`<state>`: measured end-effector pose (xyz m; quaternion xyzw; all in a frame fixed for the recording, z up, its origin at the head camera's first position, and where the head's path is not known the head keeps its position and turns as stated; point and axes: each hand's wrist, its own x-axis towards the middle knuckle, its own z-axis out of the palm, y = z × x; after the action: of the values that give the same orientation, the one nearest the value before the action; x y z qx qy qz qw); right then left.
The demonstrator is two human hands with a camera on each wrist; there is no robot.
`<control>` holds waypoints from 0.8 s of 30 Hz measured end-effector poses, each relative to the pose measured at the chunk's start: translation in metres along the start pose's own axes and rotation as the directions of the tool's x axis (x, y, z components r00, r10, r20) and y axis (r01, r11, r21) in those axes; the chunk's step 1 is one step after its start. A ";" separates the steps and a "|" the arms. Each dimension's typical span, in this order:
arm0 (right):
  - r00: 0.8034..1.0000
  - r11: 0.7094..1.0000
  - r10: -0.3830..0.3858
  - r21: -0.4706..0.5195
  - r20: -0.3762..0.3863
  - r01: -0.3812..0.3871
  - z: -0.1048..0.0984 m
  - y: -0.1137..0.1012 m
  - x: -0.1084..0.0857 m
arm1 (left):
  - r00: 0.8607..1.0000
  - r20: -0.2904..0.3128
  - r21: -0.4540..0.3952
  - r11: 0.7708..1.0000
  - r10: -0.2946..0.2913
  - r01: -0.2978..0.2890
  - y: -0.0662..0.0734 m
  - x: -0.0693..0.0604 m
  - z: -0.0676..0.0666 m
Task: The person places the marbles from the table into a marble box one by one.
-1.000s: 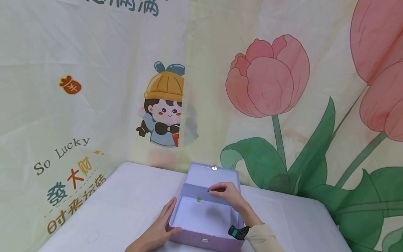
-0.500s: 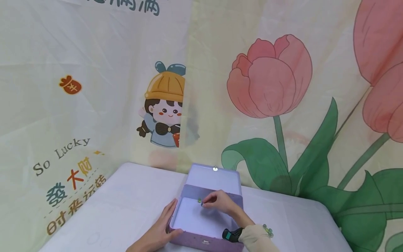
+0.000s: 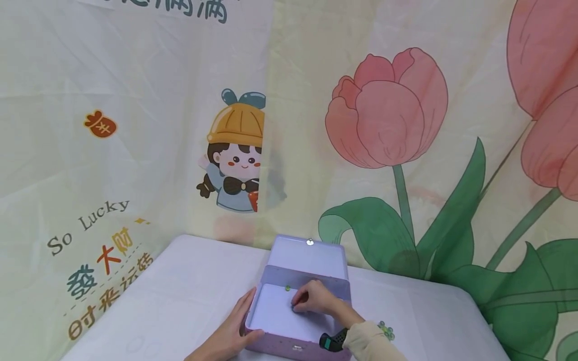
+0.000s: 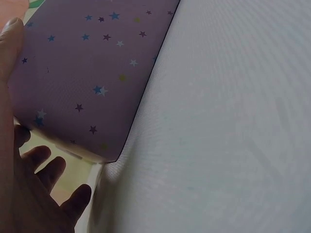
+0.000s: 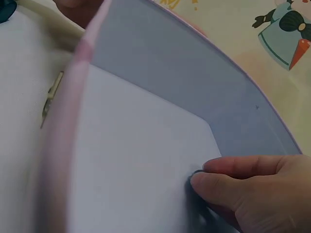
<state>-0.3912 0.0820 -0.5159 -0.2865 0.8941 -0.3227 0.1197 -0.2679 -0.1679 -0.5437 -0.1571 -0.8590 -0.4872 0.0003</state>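
An open purple tin-like box [image 3: 271,342] with a pale inside stands on the table, its lid [image 3: 311,258] tipped back. In the left wrist view its star-printed side [image 4: 87,58] shows. My left hand [image 3: 228,331] rests at the front left corner, fingers stretched along the left wall and thumb at the front rim. Inside the box, my right hand [image 3: 316,297] pinches a small dark, shiny piece [image 5: 195,187] between thumb and index finger, low over the floor; its kind is unclear. Just behind it lies a small green bead-like piece [image 3: 287,288].
On the white table [image 3: 420,321], right of the box, lies a cluster of small green pieces [image 3: 386,330], partly hidden by my right sleeve [image 3: 372,343]. A metal clasp [image 3: 296,348] sits on the box's front. A printed cloth [image 3: 293,150] hangs behind the table.
My right hand has come down and toward me, from above the back of the box to its floor, still pinching the dark piece. The green cluster has come into sight. My left hand stays put.
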 end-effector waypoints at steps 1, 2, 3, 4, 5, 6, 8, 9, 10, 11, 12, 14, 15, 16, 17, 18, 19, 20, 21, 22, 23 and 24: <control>1.000 1.000 0.000 -0.011 0.003 0.000 0.000 0.000 -0.001 | 1.000 0.001 0.000 1.000 -0.001 0.001 0.000 0.000 0.001; 1.000 1.000 0.001 -0.021 0.005 -0.001 -0.001 0.001 -0.002 | 1.000 0.002 0.001 1.000 -0.003 0.003 0.001 0.000 0.002; 1.000 1.000 0.002 -0.031 0.007 -0.002 -0.001 0.001 -0.003 | 1.000 0.002 0.005 1.000 -0.007 0.007 0.001 0.001 0.003; 1.000 0.999 -0.003 -0.041 0.006 0.004 -0.002 0.002 -0.004 | 1.000 0.002 0.007 1.000 -0.012 0.012 0.001 0.001 0.003; 1.000 0.999 -0.003 -0.048 0.006 0.003 -0.002 0.003 -0.005 | 1.000 0.000 0.011 1.000 -0.017 0.017 0.001 0.002 0.004; 1.000 0.999 -0.003 -0.050 0.006 0.003 -0.003 0.003 -0.006 | 1.000 0.000 0.011 1.000 -0.021 0.021 0.001 0.002 0.005; 1.000 0.999 0.001 -0.048 0.005 -0.001 -0.004 0.004 -0.008 | 1.000 0.001 0.010 1.000 -0.022 0.022 0.001 0.003 0.007; 1.000 0.999 0.004 -0.043 0.003 -0.004 -0.005 0.004 -0.009 | 1.000 0.002 0.008 1.000 -0.020 0.020 0.001 0.004 0.009; 1.000 0.999 0.005 -0.035 0.001 -0.005 -0.007 0.005 -0.011 | 1.000 0.004 0.004 1.000 -0.018 0.018 0.000 0.003 0.010; 1.000 1.000 0.005 -0.025 -0.002 -0.005 -0.008 0.005 -0.012 | 1.000 0.007 -0.003 1.000 -0.016 0.016 0.000 0.003 0.011; 1.000 1.000 -0.002 -0.019 -0.008 0.002 -0.011 0.005 -0.014 | 1.000 0.009 -0.002 1.000 -0.015 0.015 -0.001 0.003 0.012; 0.999 0.999 -0.034 -0.009 -0.024 0.034 -0.016 0.005 -0.018 | 1.000 0.012 0.002 1.000 -0.022 0.022 -0.002 0.002 0.013; 0.998 0.999 -0.048 0.000 -0.034 0.048 -0.019 0.005 -0.021 | 1.000 0.011 0.007 1.000 -0.028 0.028 -0.002 0.002 0.013; 0.997 0.998 -0.064 0.013 -0.045 0.064 -0.022 0.004 -0.024 | 1.000 0.009 0.013 0.999 -0.030 0.030 -0.002 0.001 0.013; 0.995 0.996 -0.081 0.026 -0.061 0.083 -0.026 0.004 -0.028 | 0.999 0.005 0.021 0.999 -0.032 0.031 -0.003 0.001 0.012; 0.993 0.995 -0.088 0.042 -0.075 0.091 -0.030 0.004 -0.032 | 1.000 -0.001 0.032 0.999 -0.031 0.031 -0.003 0.001 0.011; 0.991 0.993 -0.096 0.065 -0.094 0.103 -0.034 0.004 -0.037 | 1.000 -0.008 0.042 0.999 -0.030 0.031 -0.003 0.001 0.010; 0.989 0.990 -0.092 0.093 -0.115 0.103 -0.039 0.003 -0.043 | 1.000 -0.015 0.049 0.998 -0.026 0.027 -0.003 0.000 0.008; 0.987 0.987 -0.086 0.123 -0.136 0.103 -0.044 0.003 -0.049 | 1.000 -0.020 0.057 0.998 -0.021 0.022 -0.003 0.000 0.007; 0.985 0.984 -0.074 0.151 -0.157 0.098 -0.049 0.003 -0.056 | 1.000 -0.024 0.062 0.998 -0.018 0.019 -0.003 0.000 0.005; 0.982 0.980 -0.059 0.178 -0.181 0.092 -0.054 0.003 -0.063 | 0.999 -0.027 0.073 0.997 -0.017 0.019 -0.003 0.000 0.004; 0.978 0.975 -0.035 0.206 -0.204 0.078 -0.058 0.004 -0.070 | 0.999 -0.029 0.080 0.997 -0.016 0.018 -0.002 0.000 0.003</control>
<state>-0.3593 0.1555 -0.4717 -0.2637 0.8533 -0.4470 0.0504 -0.2681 -0.1661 -0.5474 -0.1428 -0.8790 -0.4547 0.0147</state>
